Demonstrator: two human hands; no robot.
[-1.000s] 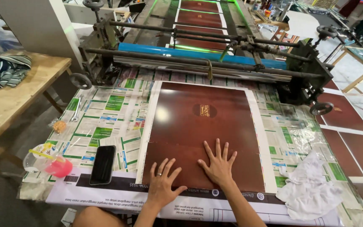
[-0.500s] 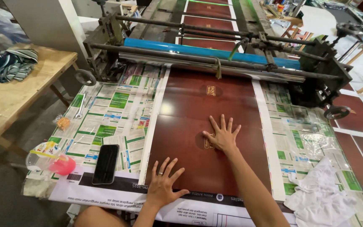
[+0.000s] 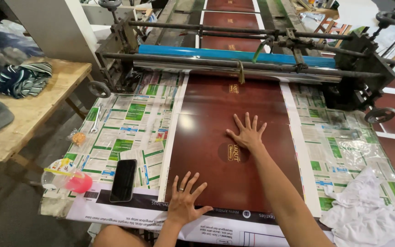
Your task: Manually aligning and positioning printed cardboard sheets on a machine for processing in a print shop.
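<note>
Head view looks down on a dark maroon printed sheet [image 3: 234, 151] lying flat on a tabletop [image 3: 129, 132] covered with green-and-white printed papers. The sheet's far edge sits at, perhaps just under, the blue roller [image 3: 234, 54] of the machine [image 3: 362, 68]; the exact line of contact is hard to read beneath the dark bar in front of it. Both hands are open, fingers spread, palms down and clamped on nothing. The right hand [image 3: 248, 135] presses the middle of the sheet, beside a small gold emblem; the left hand [image 3: 186, 203] rests well apart from it, at the near edge, where the sheet meets a dark printed strip.

As a judgement, the step in hand is feeding the sheet into the roller, with flat palms steering it. The next move seems to call for even pressure from both palms, so the sheet runs in square and without a crease.

A black phone [image 3: 123, 179] lies just left of the sheet, a pink-filled plastic cup [image 3: 72, 179] farther left, a wrench [image 3: 95, 120] beyond them, and a crumpled white cloth [image 3: 366, 210] at the right.
</note>
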